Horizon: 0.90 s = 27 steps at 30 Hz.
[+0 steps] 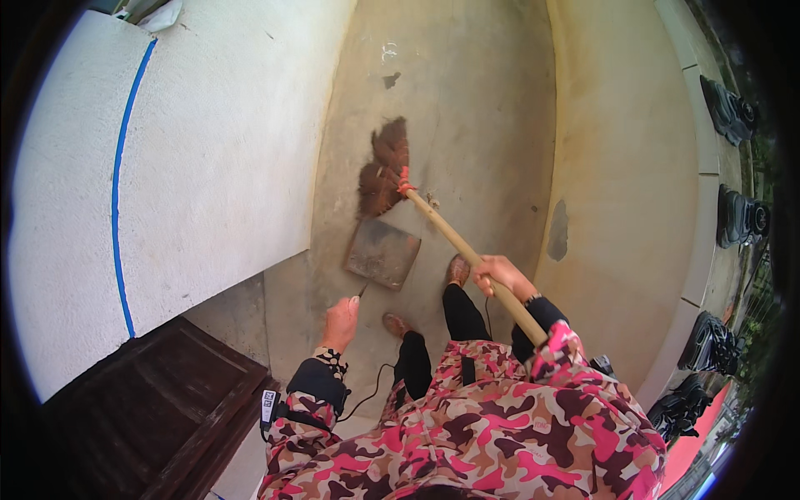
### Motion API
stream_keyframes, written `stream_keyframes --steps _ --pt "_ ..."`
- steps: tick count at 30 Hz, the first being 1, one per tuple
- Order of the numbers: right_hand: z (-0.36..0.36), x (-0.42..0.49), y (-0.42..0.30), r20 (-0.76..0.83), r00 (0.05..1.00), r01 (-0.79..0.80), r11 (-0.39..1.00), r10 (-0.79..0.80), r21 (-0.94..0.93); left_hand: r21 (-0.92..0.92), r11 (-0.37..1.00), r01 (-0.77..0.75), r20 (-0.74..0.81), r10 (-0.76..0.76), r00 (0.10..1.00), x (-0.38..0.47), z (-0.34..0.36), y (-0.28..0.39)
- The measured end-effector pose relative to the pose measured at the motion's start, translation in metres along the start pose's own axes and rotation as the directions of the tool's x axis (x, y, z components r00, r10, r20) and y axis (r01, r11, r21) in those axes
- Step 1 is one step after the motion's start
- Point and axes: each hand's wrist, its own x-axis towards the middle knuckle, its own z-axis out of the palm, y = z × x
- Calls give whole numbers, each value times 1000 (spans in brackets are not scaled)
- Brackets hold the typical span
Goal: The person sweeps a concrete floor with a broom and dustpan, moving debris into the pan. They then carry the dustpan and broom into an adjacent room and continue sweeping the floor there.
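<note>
My right hand (503, 276) grips the pale wooden handle of a broom (450, 234). The handle slants up and left to a head of dark reddish-brown bristles (382, 169), bound with red ties, on the concrete floor. Just below the bristles lies a square, worn dustpan-like pan (383, 254). My left hand (342, 322) is closed around a thin dark rod or handle end (362, 291) that points at the pan's lower edge; how it joins the pan cannot be made out. A small clump of debris (432, 200) lies beside the broom handle.
A white wall with a blue line (119, 187) stands on the left, above a dark wooden door (156, 400). On the right, a low wall (625, 187) has a tiled ledge with several dark shoes (740, 215). My brown shoes (459, 270) stand on the floor near the pan.
</note>
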Motion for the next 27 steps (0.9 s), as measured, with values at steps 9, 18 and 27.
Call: stream_keyframes --steps 9,18,27 --pt "60 0 -50 84 982 158 978 -170 134 88 986 144 15 -146 989 51 8 24" --pt "4 166 -187 331 930 35 937 -157 348 -42 975 219 35 -218 975 76 18 30" --pt "-51 -28 -33 -155 988 78 898 -11 434 33 984 178 53 -179 982 71 22 30"
